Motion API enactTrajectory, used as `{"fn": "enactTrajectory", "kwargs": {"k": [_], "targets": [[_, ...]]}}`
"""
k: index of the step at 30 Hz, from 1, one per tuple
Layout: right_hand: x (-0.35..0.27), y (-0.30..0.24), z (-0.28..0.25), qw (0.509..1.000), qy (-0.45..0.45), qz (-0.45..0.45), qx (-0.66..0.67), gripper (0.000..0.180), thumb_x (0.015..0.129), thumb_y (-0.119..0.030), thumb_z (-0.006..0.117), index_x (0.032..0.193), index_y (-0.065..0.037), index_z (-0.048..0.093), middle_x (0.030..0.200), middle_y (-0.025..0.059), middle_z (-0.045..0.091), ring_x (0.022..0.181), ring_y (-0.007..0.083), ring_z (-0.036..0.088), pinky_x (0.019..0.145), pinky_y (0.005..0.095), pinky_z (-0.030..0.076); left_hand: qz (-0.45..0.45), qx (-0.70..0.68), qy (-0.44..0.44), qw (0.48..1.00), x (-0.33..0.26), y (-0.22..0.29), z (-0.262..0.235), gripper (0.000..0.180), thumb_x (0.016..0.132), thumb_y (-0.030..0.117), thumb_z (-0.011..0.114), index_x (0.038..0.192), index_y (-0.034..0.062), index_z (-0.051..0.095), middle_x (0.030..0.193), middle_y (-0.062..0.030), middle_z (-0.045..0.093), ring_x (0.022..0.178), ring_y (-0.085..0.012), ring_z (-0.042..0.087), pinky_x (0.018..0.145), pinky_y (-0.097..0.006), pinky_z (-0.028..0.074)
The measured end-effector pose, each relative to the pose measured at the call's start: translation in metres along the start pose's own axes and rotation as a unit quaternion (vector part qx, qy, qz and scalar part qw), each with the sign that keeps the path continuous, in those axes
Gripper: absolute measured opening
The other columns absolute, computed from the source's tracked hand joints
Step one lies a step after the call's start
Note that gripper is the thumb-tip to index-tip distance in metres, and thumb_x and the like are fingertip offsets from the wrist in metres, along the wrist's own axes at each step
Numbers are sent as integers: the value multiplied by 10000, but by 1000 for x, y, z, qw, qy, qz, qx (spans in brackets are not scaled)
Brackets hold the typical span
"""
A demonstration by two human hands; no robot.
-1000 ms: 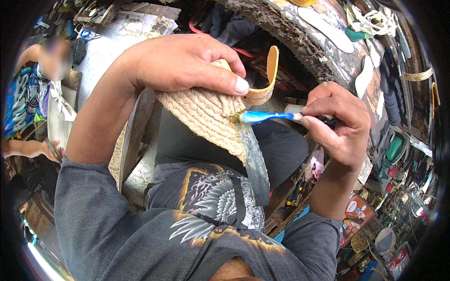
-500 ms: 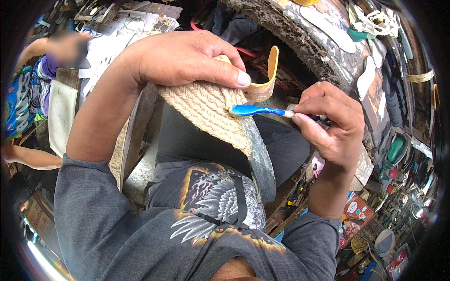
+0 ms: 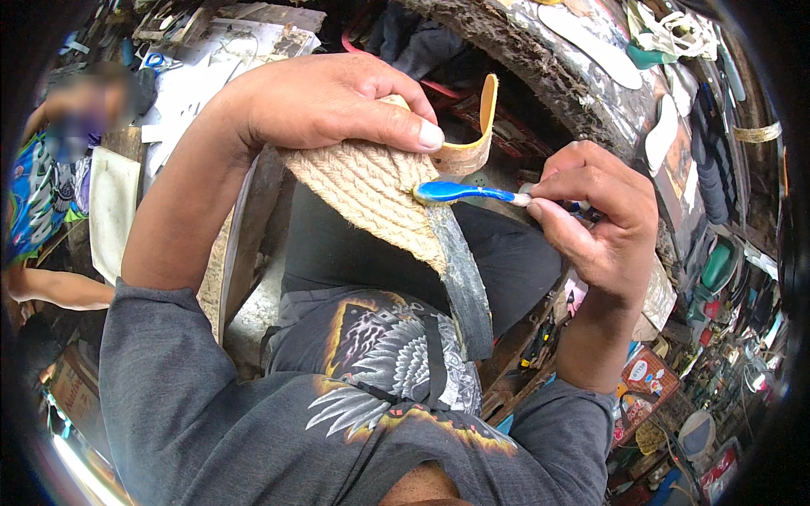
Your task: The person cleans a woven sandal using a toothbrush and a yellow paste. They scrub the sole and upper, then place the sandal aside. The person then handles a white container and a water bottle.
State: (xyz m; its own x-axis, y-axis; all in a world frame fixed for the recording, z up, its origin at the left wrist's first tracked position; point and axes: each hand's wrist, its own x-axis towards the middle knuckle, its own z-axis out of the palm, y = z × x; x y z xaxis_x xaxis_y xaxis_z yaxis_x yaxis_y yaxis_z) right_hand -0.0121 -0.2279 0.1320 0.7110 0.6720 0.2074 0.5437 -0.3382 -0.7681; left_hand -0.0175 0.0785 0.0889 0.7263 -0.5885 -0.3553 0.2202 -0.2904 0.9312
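Observation:
My left hand [image 3: 337, 105] grips a tan braided-rope sandal sole [image 3: 363, 190] from above, its thumb pressed along the top edge. A dark grey strip [image 3: 466, 287] hangs from the sole's right end toward my lap. Beside the thumb, a yellow-lined strap [image 3: 481, 135] curls upward. Pinched between the fingertips of my right hand [image 3: 599, 207] is a slim blue-handled brush with a pale end [image 3: 472, 194], much like a toothbrush. Its broad blue end rests against the sole where the grey strip meets the braid; any bristles are hidden beneath it.
A rough workbench [image 3: 540, 72] with white shoe-sole shapes [image 3: 591, 46] lies at the far right. Tools and scraps crowd the right side. At left, another person [image 3: 63, 185] sits near a pale board [image 3: 114, 211] and white sheets [image 3: 190, 80].
The brush's broad end has shifted slightly up along the sole's edge. The sole and strap have tilted and moved a little left. Both hands keep their hold.

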Motion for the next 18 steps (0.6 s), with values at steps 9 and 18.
{"fn": "enactTrajectory", "kwargs": {"k": [9,18], "targets": [[-8,-2,-26,996,-91,12,13,148,724,-93,806,772,-8,695,721,83,627,640,206,616,555,315,447,-26,-21,-16,999,1,-1,0,522,936,432,739,1179,-30,719,1004,-86,744,939,-127,670,829,-271,514],[2,6,-1,999,-31,-8,-6,102,745,-5,771,791,9,682,732,79,623,644,186,608,573,291,450,-2,-7,-28,1000,8,-7,-2,515,940,427,736,1180,-28,716,1003,-80,738,944,-120,666,828,-263,510]]}}
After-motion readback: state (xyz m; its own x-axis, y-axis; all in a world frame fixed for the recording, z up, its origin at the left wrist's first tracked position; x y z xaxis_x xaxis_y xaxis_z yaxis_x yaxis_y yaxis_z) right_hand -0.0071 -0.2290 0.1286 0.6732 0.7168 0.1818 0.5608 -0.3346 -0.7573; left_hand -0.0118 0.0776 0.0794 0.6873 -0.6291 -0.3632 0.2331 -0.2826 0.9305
